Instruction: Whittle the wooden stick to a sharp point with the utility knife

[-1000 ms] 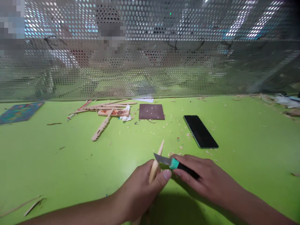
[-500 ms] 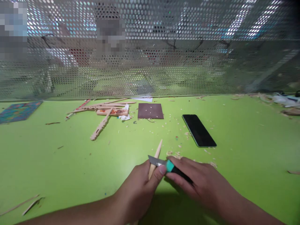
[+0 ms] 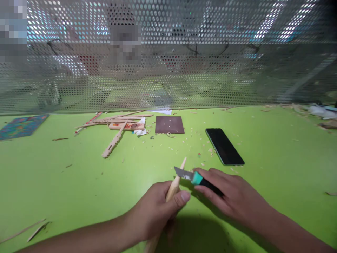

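My left hand [image 3: 160,207] is closed around a pale wooden stick [image 3: 173,189], whose tapered tip points up and away from me. The stick's lower end shows below the hand. In my right hand [image 3: 231,193] is a utility knife [image 3: 197,178] with a black and teal handle. Its blade [image 3: 183,173] lies across the stick near the tip, pointing left. Whether the edge is biting into the wood I cannot tell.
Several carved wooden sticks [image 3: 112,144] lie at the back left beside a brown sheet [image 3: 170,125]. A black phone [image 3: 224,147] rests to the right. Wood shavings are scattered over the green table [image 3: 79,189]. A perforated metal screen [image 3: 163,80] stands behind.
The knife has moved up and to the right, from beside my left thumb to nearer the stick's tip. My left thumb has shifted slightly down and right, and the stick tip slightly right.
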A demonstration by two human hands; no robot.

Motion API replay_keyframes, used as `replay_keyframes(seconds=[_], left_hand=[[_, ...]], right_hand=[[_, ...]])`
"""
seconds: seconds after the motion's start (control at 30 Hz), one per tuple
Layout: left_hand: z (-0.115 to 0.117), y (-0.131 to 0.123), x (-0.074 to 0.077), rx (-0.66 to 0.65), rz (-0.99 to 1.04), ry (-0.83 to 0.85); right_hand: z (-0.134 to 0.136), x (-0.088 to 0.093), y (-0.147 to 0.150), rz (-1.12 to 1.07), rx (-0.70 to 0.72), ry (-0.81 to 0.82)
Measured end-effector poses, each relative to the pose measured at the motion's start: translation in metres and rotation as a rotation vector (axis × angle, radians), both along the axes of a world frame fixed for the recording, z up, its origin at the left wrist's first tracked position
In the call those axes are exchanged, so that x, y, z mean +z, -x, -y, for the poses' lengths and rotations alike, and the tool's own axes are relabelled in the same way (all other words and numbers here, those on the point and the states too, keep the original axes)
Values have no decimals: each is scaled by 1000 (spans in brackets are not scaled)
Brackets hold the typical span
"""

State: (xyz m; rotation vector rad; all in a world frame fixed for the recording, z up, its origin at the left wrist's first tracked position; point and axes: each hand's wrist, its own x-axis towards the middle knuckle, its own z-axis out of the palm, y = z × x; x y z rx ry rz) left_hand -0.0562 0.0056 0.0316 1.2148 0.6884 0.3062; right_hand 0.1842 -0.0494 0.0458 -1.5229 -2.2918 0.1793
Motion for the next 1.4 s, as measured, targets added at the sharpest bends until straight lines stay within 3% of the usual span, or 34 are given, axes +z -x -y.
replay_keyframes(seconds=[0.13,0.23,0.47,0.6,0.83,1.13,1.4], left_hand=[[-4,1,5,-44,35,-19],[-5,1,8,-80,6,-26],[2,1,4,-36,-43,23],[7,-3,0,58,-109,40],[10,-3,7,103,-28,-12],[8,-4,-1,114,46,179],[7,-1,1,76,40,179]], right_hand=[[4,6,10,-108,75,223],[3,7,15,-131,90,278],[9,0,19,-9,58,59],[11,1,23,61,30,-87],[0,7,8,185,-43,-298],[-5,0,-7,69,-82,-222],[-6,-2,-5,-17,-27,-75]])
